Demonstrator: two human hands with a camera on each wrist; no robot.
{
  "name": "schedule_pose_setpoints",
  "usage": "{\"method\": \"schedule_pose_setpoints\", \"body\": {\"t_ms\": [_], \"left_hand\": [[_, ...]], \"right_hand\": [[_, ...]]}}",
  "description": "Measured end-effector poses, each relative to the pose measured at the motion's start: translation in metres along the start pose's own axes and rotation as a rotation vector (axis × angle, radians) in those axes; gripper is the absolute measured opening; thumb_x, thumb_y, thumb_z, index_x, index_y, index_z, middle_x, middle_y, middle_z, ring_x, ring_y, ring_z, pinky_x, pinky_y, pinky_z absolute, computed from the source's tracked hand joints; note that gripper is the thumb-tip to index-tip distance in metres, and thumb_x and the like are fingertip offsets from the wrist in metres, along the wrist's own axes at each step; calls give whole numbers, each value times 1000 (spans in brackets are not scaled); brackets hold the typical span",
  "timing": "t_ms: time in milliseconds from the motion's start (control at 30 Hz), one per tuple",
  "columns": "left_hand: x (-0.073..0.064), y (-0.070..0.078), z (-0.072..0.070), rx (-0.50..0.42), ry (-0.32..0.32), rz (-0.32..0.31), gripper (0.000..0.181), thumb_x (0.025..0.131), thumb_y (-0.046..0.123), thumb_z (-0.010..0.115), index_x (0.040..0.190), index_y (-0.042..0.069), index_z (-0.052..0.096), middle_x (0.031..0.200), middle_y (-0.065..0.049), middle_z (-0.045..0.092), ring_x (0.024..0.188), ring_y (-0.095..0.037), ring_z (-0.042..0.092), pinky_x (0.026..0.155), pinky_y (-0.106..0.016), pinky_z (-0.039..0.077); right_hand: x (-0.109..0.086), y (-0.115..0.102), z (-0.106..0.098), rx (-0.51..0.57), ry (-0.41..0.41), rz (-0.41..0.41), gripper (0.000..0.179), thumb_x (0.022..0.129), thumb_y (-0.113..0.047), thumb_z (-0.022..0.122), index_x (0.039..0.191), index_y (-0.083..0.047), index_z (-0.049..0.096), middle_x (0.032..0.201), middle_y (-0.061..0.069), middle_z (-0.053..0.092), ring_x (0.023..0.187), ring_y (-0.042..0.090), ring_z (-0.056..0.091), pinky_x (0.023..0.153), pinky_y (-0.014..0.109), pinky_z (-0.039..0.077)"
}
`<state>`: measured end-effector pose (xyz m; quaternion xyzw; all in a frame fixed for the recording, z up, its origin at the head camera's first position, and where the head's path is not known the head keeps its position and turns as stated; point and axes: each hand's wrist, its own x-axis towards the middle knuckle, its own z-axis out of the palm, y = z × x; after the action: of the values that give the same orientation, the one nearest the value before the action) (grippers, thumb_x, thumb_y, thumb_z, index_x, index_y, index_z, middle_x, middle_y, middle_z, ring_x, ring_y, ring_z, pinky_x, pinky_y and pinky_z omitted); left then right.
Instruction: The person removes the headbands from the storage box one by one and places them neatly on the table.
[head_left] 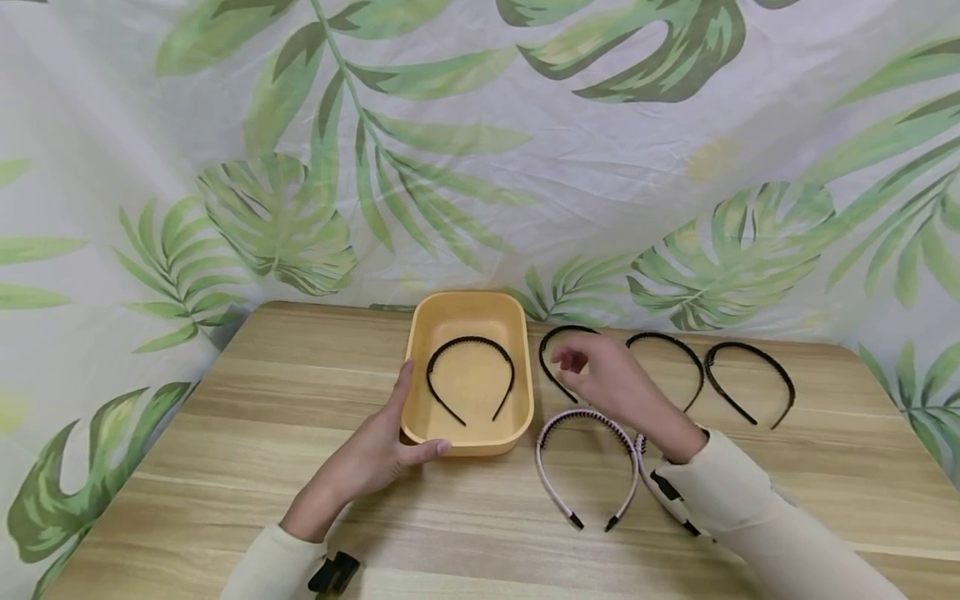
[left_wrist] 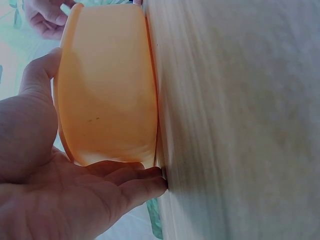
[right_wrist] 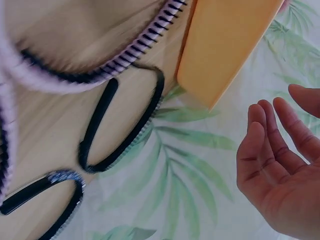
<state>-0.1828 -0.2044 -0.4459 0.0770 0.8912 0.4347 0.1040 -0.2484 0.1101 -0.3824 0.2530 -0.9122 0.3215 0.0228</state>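
A yellow-orange plastic tub point(head_left: 487, 448) stands on the table, with one black toothed headband point(head_left: 472, 339) lying inside it. My left hand point(head_left: 375, 446) grips the tub at its near left corner, thumb over the front rim and fingers along the side wall. In the left wrist view, the fingertips reach low on the wall, close to the tabletop. To the right of the tub, my right hand point(head_left: 600, 367) hovers with nothing in it, its fingers loosely bent and thumb apart. Below it in the head view lies a black headband point(head_left: 543, 358), partly hidden by the hand.
Two more black headbands point(head_left: 667, 337) point(head_left: 787, 375) lie along the table's back right. Nearer are a pale lilac headband point(head_left: 585, 412) with dark teeth and a second lilac one point(head_left: 660, 493), partly under the right forearm. A leaf-patterned cloth point(head_left: 450, 208) hangs behind the wooden table point(head_left: 247, 433).
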Motion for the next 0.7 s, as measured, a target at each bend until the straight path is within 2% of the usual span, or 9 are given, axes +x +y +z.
{"method": "schedule_pose_setpoints", "body": {"t_ms": [167,367,567,700], "left_hand": [[0,1,0,4,0,5,126,92,41,81,167,17,-17,170,-31,19,145,-40,48,118,-56,38],[1,0,0,5,-4,24,126,92,40,81,167,16,-18,170,-31,20,144,-40,49,118,-57,38],[1,0,-1,5,2,18,125,93,40,81,167,16,-17,171,-29,17,144,-39,48,119,-57,37],[1,0,0,-1,-4,12,126,92,41,81,167,17,-17,171,-29,16,145,-39,47,120,-57,36]], "right_hand": [[16,-8,10,3,-23,-12,8,90,2,70,96,-2,74,88,9,72,84,21,66,79,36,54],[35,-16,19,-8,-77,-7,12,92,0,69,103,-1,75,91,8,73,87,21,66,80,36,55],[56,-21,28,8,-144,10,14,93,-1,70,107,-1,74,95,9,74,89,20,67,81,34,56],[66,-22,37,12,-155,5,12,94,-2,71,105,-4,74,93,7,72,85,18,64,78,31,53]]}}
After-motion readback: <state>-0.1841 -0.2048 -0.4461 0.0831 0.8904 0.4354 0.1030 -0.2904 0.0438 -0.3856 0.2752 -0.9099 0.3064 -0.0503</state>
